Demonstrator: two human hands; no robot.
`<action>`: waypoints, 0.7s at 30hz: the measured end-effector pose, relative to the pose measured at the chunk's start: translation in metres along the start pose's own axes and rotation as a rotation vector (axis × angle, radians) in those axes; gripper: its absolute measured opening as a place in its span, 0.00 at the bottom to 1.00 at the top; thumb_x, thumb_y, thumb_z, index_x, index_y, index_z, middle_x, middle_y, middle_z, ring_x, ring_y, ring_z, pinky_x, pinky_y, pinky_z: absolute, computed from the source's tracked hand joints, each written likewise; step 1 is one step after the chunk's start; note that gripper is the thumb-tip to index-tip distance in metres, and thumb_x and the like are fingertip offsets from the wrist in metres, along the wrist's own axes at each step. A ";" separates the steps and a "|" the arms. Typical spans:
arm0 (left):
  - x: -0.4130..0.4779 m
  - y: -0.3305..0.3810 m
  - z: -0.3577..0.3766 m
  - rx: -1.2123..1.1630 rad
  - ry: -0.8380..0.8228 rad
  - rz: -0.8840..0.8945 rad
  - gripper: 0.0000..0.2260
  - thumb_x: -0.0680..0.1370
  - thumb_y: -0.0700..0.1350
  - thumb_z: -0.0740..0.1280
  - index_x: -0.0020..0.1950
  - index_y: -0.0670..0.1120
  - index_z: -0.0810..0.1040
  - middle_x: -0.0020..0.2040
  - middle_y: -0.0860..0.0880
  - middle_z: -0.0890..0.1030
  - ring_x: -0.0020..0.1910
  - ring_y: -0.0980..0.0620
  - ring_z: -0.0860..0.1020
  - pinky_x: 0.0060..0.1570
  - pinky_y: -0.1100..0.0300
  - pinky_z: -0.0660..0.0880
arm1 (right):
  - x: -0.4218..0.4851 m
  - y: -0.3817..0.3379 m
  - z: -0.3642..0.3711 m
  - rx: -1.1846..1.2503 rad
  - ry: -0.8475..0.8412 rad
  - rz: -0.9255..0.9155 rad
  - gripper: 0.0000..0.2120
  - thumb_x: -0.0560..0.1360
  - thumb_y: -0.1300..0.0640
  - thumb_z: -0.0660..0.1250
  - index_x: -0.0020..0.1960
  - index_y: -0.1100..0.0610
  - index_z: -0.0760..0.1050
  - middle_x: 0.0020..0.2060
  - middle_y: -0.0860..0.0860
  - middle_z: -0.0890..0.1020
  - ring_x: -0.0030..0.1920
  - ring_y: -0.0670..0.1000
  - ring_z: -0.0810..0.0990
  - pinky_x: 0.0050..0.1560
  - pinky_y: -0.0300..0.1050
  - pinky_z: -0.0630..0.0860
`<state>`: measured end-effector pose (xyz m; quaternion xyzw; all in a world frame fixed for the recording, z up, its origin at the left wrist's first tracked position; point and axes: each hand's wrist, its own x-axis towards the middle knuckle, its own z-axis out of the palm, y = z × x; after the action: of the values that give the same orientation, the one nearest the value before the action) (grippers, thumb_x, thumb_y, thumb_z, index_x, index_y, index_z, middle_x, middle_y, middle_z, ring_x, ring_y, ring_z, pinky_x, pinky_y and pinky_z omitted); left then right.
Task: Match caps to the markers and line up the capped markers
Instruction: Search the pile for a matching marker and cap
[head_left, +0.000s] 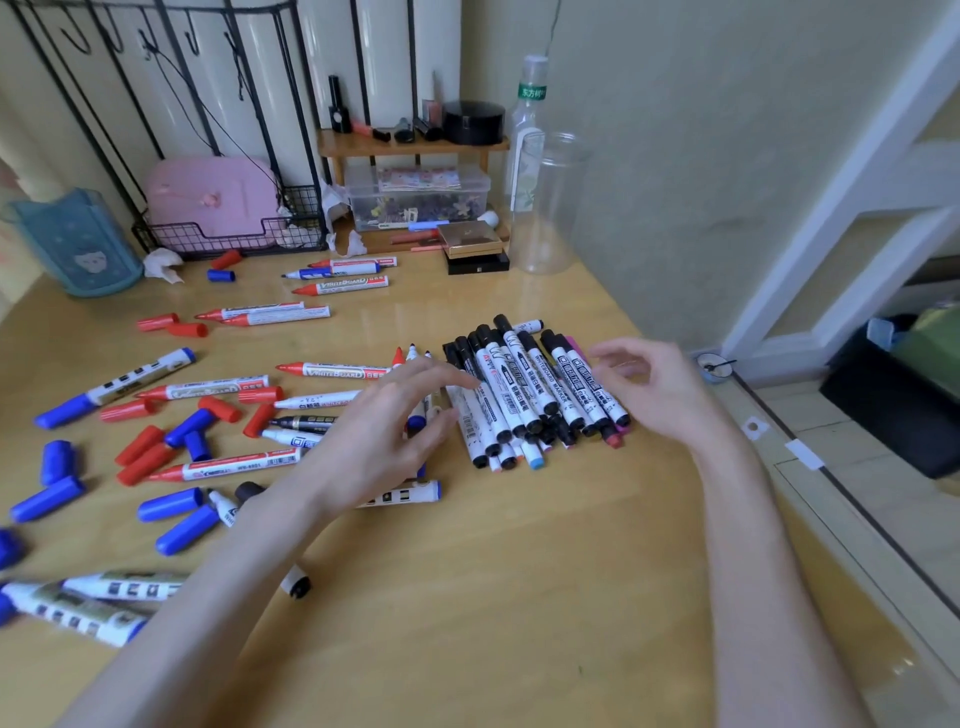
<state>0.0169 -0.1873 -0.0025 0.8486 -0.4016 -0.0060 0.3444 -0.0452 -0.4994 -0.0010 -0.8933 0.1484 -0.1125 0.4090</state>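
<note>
Neither hand grips anything. The left hand (395, 421) lies open with fingers spread and nearly straight, its tips at the left edge of the pile (535, 395) of black-capped markers; whether they touch it I cannot tell. The right hand (654, 384) hovers at the pile's right edge, fingers loosely curled and empty.

The pile sits mid-table (493, 571), its markers side by side and stacked, caps pointing far. Left of it, uncapped red markers (332, 370) and blue markers (114, 387) lie scattered among loose red caps (221, 409) and blue caps (171, 503). More red markers (340, 286) lie farther back.

At the far edge stand a clear jar (550, 208) and a bottle (527, 119) to the right, a small wooden shelf (410, 144) in the middle, and a wire basket (228, 241) and a teal bin (78, 244) to the left.
</note>
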 end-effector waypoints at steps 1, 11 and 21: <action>0.000 0.000 0.001 0.000 -0.004 0.004 0.14 0.85 0.46 0.65 0.69 0.57 0.77 0.67 0.62 0.76 0.68 0.62 0.73 0.66 0.62 0.70 | 0.000 0.000 0.003 0.005 -0.014 0.010 0.08 0.79 0.52 0.72 0.56 0.41 0.82 0.50 0.41 0.84 0.52 0.42 0.82 0.57 0.46 0.78; 0.005 0.003 0.007 -0.008 -0.022 0.025 0.13 0.85 0.47 0.65 0.69 0.57 0.77 0.67 0.62 0.76 0.69 0.62 0.73 0.69 0.56 0.72 | 0.004 -0.009 0.019 -0.027 -0.058 0.062 0.32 0.70 0.37 0.77 0.71 0.42 0.73 0.64 0.45 0.75 0.63 0.46 0.76 0.61 0.47 0.75; 0.007 0.004 0.008 -0.012 -0.018 0.032 0.13 0.85 0.48 0.65 0.69 0.57 0.78 0.67 0.63 0.76 0.69 0.63 0.73 0.66 0.63 0.71 | 0.005 -0.012 0.019 0.068 -0.039 0.096 0.22 0.74 0.49 0.73 0.68 0.42 0.76 0.54 0.38 0.77 0.56 0.40 0.78 0.48 0.36 0.74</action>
<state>0.0163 -0.1981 -0.0041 0.8398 -0.4184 -0.0107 0.3458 -0.0327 -0.4804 -0.0040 -0.8727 0.1794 -0.0804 0.4470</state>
